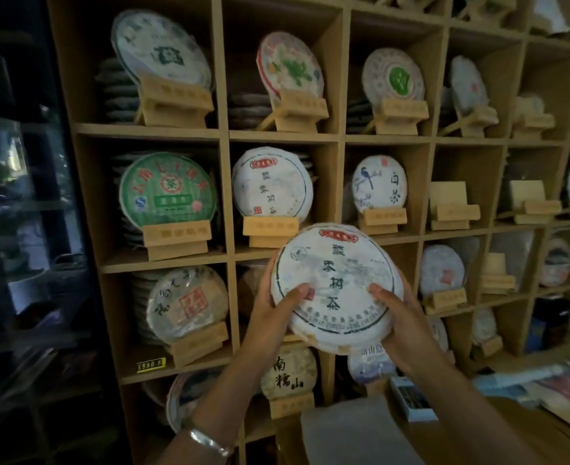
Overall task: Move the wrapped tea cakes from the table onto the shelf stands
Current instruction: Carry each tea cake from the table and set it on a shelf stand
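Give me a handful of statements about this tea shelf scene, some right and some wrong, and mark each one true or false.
1. Both hands hold the round white paper-wrapped tea cake. True: the left hand and right hand grip its lower edge.
2. The held cake already sits on a stand. False: it is in the air before the shelves.
3. The bare light wooden stand in the middle row carries no cake. True.
4. The round green-wrapped tea cake lies flat on a table. False: it stands upright on a stand in the wooden cubby shelf.
5. The silver bracelet is on the right wrist. False: the left.
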Available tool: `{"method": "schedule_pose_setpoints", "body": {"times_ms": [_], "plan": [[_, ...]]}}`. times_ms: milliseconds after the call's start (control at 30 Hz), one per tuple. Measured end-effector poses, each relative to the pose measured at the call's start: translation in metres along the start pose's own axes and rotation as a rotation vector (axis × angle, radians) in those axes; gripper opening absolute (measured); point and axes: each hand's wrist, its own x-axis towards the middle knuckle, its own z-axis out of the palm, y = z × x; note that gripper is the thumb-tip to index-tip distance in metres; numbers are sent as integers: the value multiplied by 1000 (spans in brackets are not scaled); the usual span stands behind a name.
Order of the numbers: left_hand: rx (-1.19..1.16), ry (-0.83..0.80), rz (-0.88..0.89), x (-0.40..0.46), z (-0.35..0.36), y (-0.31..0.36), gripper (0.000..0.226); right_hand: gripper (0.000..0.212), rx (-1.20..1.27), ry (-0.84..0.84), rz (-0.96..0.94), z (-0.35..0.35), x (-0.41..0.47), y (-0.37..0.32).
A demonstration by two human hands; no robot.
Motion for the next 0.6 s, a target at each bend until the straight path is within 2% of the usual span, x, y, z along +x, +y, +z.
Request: {"method": "schedule_pose_setpoints", "body": {"times_ms": [100,167,300,600], "plan": [[73,4,-211,12,-11,-13,43,58,-32,107,3,-16,6,17],[134,86,-318,20,-28,-34,34,57,-70,146,22,-28,13,27],[264,308,-328,32,-65,-77,27,45,-112,226,65,-48,39,41],[426,299,-427,104,-112,-164,106,49,-184,153,75,-75,83,74]]}}
